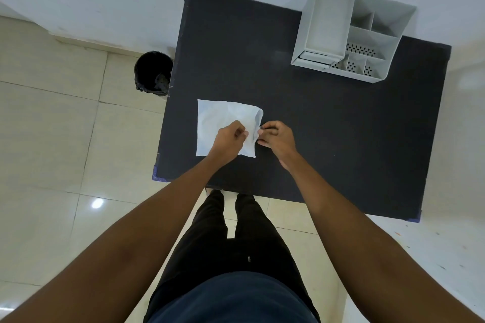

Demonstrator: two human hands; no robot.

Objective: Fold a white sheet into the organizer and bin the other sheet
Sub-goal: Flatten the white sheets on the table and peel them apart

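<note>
A white sheet [220, 120] lies on the left part of the black table [328, 126], its right side curled up in a fold. My left hand [231, 140] rests on the sheet and pinches its folded right edge. My right hand [277, 139] meets that same edge from the right, fingertips closed on it. A grey organizer [325, 23] with several compartments stands at the table's far right. A black bin [153, 73] sits on the floor to the left of the table. Only one sheet is visible.
The table stands against a white wall. Its near edge lies just in front of my legs. Pale tiled floor [52, 139] spreads to the left around the bin.
</note>
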